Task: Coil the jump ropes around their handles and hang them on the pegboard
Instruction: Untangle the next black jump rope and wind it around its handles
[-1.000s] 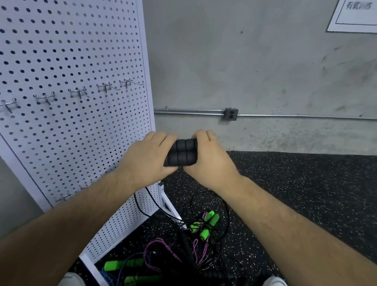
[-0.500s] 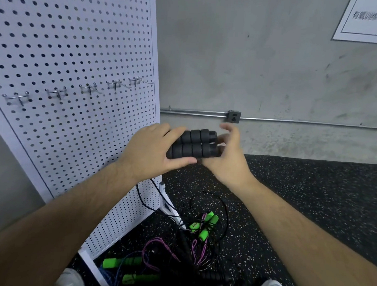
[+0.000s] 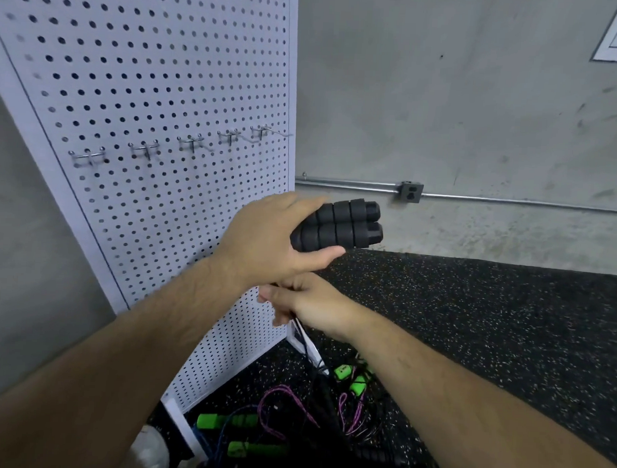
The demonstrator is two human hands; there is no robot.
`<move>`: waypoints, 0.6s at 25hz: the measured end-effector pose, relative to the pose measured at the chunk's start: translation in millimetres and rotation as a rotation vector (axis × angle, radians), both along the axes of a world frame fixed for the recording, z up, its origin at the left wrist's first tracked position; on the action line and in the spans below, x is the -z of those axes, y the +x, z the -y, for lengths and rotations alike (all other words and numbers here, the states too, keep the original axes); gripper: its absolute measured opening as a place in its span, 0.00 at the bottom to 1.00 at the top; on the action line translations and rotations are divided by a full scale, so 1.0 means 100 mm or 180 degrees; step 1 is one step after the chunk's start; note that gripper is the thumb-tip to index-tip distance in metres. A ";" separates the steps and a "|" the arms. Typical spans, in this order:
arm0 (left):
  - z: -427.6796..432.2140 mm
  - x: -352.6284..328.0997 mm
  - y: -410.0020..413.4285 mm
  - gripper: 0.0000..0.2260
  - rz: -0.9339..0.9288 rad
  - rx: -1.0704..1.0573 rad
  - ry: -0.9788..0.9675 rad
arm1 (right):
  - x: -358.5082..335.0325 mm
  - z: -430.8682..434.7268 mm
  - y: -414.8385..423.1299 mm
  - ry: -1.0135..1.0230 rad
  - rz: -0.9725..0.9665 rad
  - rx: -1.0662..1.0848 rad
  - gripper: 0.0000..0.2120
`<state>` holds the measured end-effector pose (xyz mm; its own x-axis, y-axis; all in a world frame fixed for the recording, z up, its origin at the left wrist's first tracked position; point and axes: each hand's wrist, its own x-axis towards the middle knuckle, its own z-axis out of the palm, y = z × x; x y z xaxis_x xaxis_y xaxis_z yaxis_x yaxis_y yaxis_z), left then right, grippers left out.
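Left hand (image 3: 264,242) grips paired black ribbed foam handles (image 3: 343,224) mid-frame; right hand (image 3: 314,301), just below, pinches their thin black cord (image 3: 301,330). No coil evident. Metal hooks (image 3: 192,144) on white pegboard (image 3: 148,67) bare; more ropes (image 3: 242,420) tangled on floor.

A metal conduit (image 3: 513,201) crosses the concrete wall (image 3: 447,98) — through an outlet box (image 3: 411,192) (grey) — above speckled rubber flooring (image 3: 508,313).

I have open air right of the pegboard (image 3: 148,67); 5 hooks (image 3: 190,144) jut mid-left; tangled ropes (image 3: 292,417) clutter bottom center.
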<state>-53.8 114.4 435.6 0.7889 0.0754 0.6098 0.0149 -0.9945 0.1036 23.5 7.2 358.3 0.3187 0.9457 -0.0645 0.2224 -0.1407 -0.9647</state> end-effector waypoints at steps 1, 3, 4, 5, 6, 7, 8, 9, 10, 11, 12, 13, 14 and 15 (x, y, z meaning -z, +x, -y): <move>-0.07 0.00 -0.03 0.27 -0.0077 -0.0031 0.0052 | -0.05 0.07 0.09 -0.0040 0.0022 0.0063 0.12; -0.19 -0.01 -0.07 0.27 -0.0279 -0.0087 0.0224 | -0.17 0.26 0.33 -0.0149 0.0203 0.0166 0.15; -0.25 0.00 -0.08 0.27 -0.0362 -0.0093 0.0328 | -0.25 0.37 0.44 -0.0210 0.0299 0.0246 0.14; -0.29 0.01 -0.08 0.26 -0.0416 -0.0071 0.0433 | -0.33 0.49 0.55 -0.0259 0.0351 0.0360 0.12; -0.33 0.02 -0.08 0.26 -0.0446 -0.0028 0.0530 | -0.42 0.60 0.62 -0.0273 0.0325 0.0494 0.10; -0.35 0.05 -0.08 0.26 -0.0451 0.0022 0.0627 | -0.48 0.70 0.68 -0.0241 0.0233 0.0626 0.10; -0.36 0.08 -0.07 0.28 -0.0430 0.0073 0.0724 | -0.55 0.77 0.70 -0.0175 0.0075 0.0729 0.11; -0.37 0.13 -0.05 0.30 -0.0390 0.0117 0.0797 | -0.60 0.82 0.70 -0.0120 -0.0079 0.0797 0.12; -0.37 0.16 -0.04 0.31 -0.0338 0.0146 0.0839 | -0.65 0.84 0.67 -0.0117 -0.0092 0.0859 0.13; -0.35 0.18 -0.01 0.31 -0.0285 0.0169 0.0860 | -0.67 0.86 0.62 -0.0166 0.0091 0.0960 0.15; -0.34 0.19 0.00 0.31 -0.0245 0.0180 0.0879 | -0.68 0.86 0.57 -0.0224 0.0346 0.1067 0.18; -0.33 0.19 0.02 0.31 -0.0226 0.0175 0.0901 | -0.67 0.85 0.54 -0.0239 0.0549 0.1183 0.20; -0.31 0.19 0.04 0.31 -0.0232 0.0149 0.0921 | -0.67 0.85 0.53 -0.0215 0.0682 0.1293 0.21; -0.29 0.19 0.05 0.31 -0.0261 0.0105 0.0932 | -0.65 0.84 0.54 -0.0183 0.0804 0.1390 0.22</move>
